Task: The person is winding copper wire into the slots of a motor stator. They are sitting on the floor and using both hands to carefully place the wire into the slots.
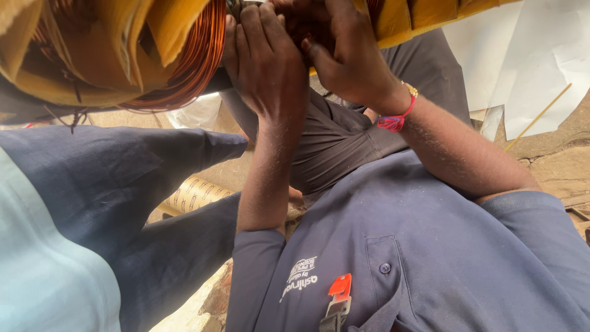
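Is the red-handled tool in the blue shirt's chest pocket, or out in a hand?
In the pocket: the red-handled tool sticks up from the blue shirt's chest pocket, with no hand touching it.

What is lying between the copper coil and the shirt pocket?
In the head view, the left forearm crosses between the copper coil and the shirt pocket.

Rough stone floor point(556, 166), white paper sheets point(541, 55) on it, daylight.

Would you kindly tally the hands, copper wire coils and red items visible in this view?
Hands: 2, the left hand and the right hand
Copper wire coils: 1, the copper coil
Red items: 2, the wrist thread and the pocket clip
Total: 5
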